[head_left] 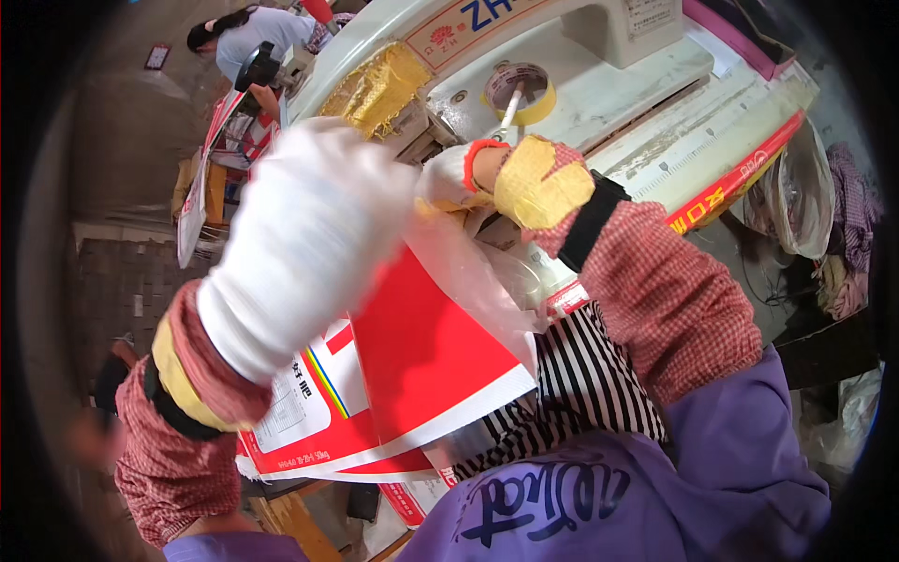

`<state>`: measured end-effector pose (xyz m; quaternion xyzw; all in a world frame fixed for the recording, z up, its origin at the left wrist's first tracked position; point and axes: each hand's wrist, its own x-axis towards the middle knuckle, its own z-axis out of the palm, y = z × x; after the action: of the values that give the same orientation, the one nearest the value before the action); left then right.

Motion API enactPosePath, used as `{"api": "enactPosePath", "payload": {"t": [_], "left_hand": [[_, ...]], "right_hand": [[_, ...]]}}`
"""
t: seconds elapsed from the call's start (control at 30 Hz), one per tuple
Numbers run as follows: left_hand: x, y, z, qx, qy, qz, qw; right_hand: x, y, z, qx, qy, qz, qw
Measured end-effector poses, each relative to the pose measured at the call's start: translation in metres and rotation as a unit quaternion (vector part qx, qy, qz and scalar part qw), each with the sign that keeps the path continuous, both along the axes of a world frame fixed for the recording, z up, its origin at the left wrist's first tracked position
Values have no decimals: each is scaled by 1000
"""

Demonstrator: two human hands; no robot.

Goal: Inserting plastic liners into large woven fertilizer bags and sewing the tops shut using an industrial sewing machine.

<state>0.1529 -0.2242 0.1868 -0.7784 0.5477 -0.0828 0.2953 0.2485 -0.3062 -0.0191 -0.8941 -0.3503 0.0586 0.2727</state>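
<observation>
My left hand (pixel 300 234) wears a white glove, blurred and raised over a red and white printed woven sack (pixel 412 356) lying across my lap and the bench. My right hand (pixel 510 178), in a white glove with a yellow patch on its back, pinches the thin clear plastic liner (pixel 468 272) at the sack's upper edge. Both hands meet at that edge, close to a pale green machine (pixel 599 84). Whether the left fingers grip the sack is hidden by blur.
A roll of yellow tape (pixel 520 89) sits on the machine top beside a gold foil wad (pixel 375 89). Another person (pixel 248 37) bends over at the far upper left. More printed sacks (pixel 201 187) stack at the left. A plastic bag (pixel 801 197) hangs at right.
</observation>
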Motion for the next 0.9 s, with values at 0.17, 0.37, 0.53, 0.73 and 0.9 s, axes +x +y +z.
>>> {"api": "enactPosePath", "payload": {"t": [0.17, 0.37, 0.53, 0.73, 0.9], "left_hand": [[-47, -30, -35, 106, 388, -13, 916], [-15, 11, -30, -37, 698, 175, 693], [-35, 19, 2, 84, 493, 450, 740], [-117, 26, 21, 491, 315, 330, 742], [-159, 18, -18, 365, 383, 109, 841]], "right_hand": [[-1, 11, 5, -12, 7, -5, 1000], [-3, 27, 10, -32, 23, -8, 999], [-2, 26, 3, -59, 33, -17, 998], [-8, 58, -14, -119, -61, -40, 990], [-64, 60, 2, -227, -3, -606, 762]]}}
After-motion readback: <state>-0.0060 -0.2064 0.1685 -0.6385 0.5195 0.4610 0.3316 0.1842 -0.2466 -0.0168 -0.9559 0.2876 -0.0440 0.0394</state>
